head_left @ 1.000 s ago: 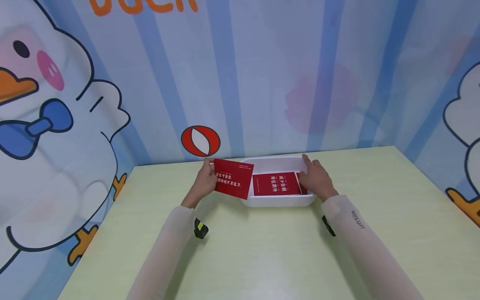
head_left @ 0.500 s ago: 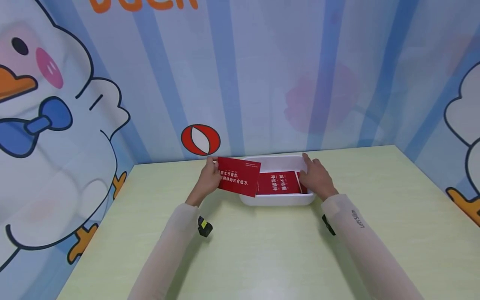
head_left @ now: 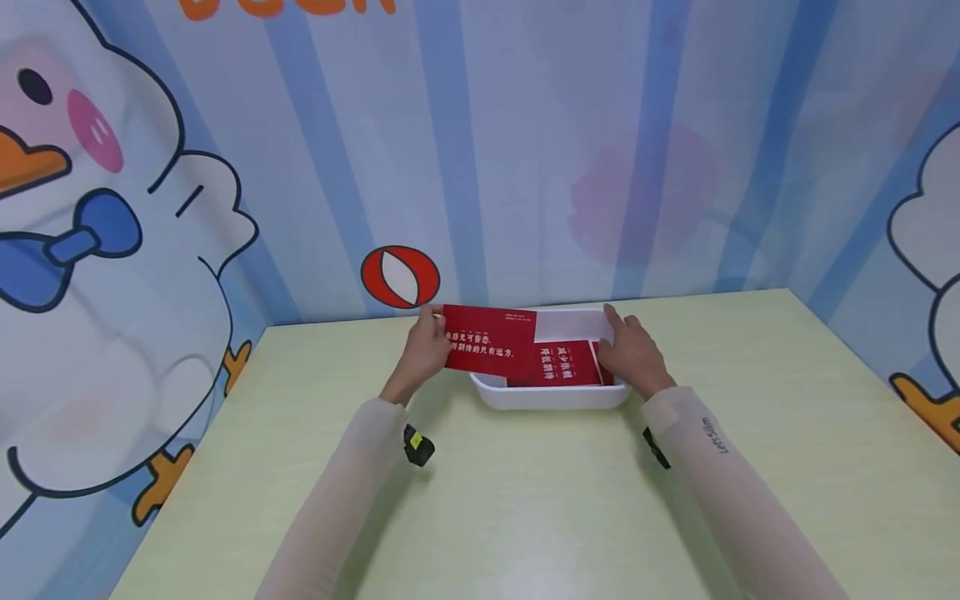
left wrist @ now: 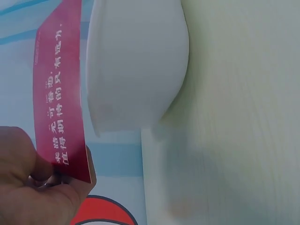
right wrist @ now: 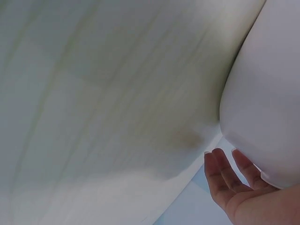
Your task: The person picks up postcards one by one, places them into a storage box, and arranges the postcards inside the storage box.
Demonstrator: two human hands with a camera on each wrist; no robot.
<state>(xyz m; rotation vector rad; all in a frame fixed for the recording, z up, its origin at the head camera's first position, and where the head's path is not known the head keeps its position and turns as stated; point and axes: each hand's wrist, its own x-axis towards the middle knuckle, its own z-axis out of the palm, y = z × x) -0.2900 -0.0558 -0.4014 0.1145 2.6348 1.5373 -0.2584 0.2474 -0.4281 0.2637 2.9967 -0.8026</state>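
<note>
My left hand (head_left: 424, 348) pinches the left end of a red card (head_left: 487, 340) printed with white characters. The card is held up, facing me, and its right part overlaps the left end of a white box (head_left: 555, 399) in the head view. In the left wrist view, thumb and fingers grip the card's end beside the box wall (left wrist: 136, 65). Inside the box lie more red cards (head_left: 568, 363), partly hidden by the raised one. My right hand (head_left: 633, 354) grips the box's right end, thumb over the rim and fingers along the outside.
The box stands near the back edge of a pale yellow-green table (head_left: 525, 500). Right behind rises a blue striped backdrop (head_left: 517, 167) with cartoon ducks at both sides. Each wrist carries a small black camera, such as the left wrist camera (head_left: 417, 447).
My left hand has moved right and slightly up with the red card, which now covers more of the box's left end. The right hand has stayed on the box.
</note>
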